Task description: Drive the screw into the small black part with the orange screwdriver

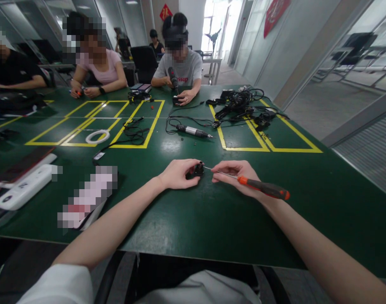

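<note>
A small black part, its exact kind too small to tell, sits in the grip of my left hand just above the green table. My right hand pinches the thin metal shaft of a screwdriver near its tip. Its orange and dark grey handle points right, lying over the wrist. The tip reaches the right side of the black part; whether it touches a screw is hidden. Beyond my hands lies a black and silver electric screwdriver with a cord.
Tangled black cables lie at the back right of the green table, across yellow tape marks. To the left are a white ring, a white power strip and a phone. Across the table, a person in grey handles a tool.
</note>
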Motion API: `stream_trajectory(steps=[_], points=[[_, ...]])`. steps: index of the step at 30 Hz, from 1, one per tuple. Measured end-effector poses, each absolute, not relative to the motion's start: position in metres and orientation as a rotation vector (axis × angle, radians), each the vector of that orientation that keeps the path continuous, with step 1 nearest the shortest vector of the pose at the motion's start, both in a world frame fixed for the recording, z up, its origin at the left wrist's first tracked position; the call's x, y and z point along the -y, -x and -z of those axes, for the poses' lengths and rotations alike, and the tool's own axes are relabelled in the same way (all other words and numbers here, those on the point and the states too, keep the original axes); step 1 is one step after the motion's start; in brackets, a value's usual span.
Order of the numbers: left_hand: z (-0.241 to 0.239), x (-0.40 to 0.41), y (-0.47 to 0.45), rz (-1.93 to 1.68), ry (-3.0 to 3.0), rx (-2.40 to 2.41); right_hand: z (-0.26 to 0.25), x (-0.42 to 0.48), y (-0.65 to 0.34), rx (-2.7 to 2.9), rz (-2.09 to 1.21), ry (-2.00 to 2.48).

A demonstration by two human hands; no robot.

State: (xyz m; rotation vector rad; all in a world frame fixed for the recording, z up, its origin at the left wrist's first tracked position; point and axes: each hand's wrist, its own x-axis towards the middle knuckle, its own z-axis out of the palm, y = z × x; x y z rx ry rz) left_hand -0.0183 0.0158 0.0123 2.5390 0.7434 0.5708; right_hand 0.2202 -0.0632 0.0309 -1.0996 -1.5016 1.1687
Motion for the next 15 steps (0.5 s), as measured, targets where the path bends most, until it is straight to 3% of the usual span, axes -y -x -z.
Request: stream_trajectory(steps=[5,15], points=[[-0.012,-0.019,0.018,-0.620,-2.458,-0.721,-0.033,0.063,-0.220,1.452,-1.109,1.073],[-0.017,-0.007,0.010,-0.574,-2.363,-0.621,-0.030,0.061,-0.213,1.404,-0.598,1.178]])
